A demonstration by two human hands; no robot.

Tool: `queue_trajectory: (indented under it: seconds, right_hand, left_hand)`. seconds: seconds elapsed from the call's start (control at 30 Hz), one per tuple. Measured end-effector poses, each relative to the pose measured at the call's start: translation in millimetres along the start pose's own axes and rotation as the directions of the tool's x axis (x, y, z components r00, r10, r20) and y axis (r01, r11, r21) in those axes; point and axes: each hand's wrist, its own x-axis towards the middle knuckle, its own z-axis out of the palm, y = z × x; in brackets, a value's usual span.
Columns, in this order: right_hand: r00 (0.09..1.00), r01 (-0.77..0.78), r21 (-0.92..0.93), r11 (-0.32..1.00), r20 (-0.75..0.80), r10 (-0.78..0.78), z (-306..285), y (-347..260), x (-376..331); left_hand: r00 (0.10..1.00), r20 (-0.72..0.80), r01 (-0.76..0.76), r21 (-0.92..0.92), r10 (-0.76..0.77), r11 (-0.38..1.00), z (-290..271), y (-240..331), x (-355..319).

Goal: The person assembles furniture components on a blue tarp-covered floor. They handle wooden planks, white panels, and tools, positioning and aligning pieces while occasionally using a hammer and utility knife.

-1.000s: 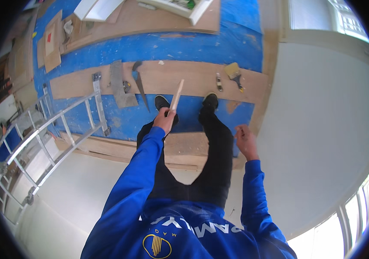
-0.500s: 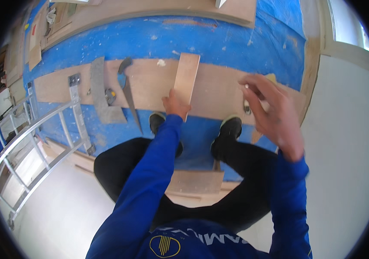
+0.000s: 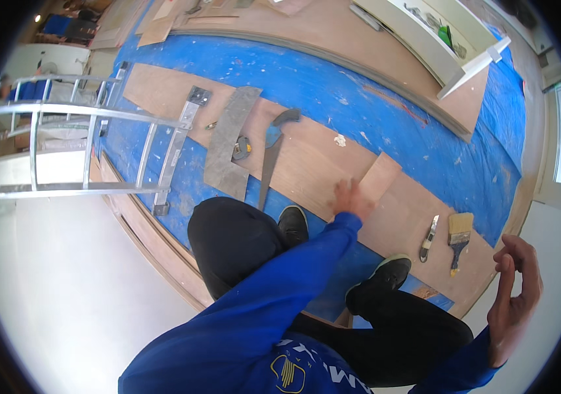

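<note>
I see L hand (image 3: 354, 199) splayed, not gripping, at near end of short wood strip (image 3: 381, 175) flat across long board (image 3: 301, 172), prob. steadying it. R hand (image 3: 518, 294) raised, fingers curled; can't tell if pinching anything. Knife (image 3: 429, 240) + brush (image 3: 459, 241) on board, likely for reach.

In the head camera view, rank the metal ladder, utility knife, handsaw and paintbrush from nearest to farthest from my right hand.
From your right hand:
1. Paintbrush, on the long board, toward its right end.
2. Utility knife, just left of the paintbrush.
3. Handsaw, farther left, across the board.
4. Metal ladder, at the far left.
</note>
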Motion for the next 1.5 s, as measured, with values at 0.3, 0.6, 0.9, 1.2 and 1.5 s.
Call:
queue_trajectory:
  seconds: [0.3,0.6,0.9,1.2,1.5]
  right_hand:
    - [0.997,0.03,-0.024,0.999,0.069,-0.028,14,-6,-15]
    - [0.976,-0.119,-0.204,0.972,0.154,0.152,8,16,-35]
    - [0.945,-0.17,-0.229,0.958,0.239,0.224,27,47,-37]
    - [0.953,-0.124,-0.215,0.969,0.246,0.177,36,58,-49]
    - [0.959,-0.119,-0.22,0.968,0.226,0.169,41,72,-55]
  left_hand:
    - [0.872,-0.232,-0.413,0.127,0.431,0.902,-298,30,195]
    - [0.945,-0.229,-0.26,-0.088,0.234,0.962,-396,-289,185]
    - [0.762,0.273,0.422,-0.897,-0.588,0.129,-95,-482,111]
    - [0.791,-0.095,0.381,-0.696,-0.605,0.608,-129,-448,133]
    - [0.739,-0.105,0.517,-0.545,-0.666,0.66,-139,-457,143]
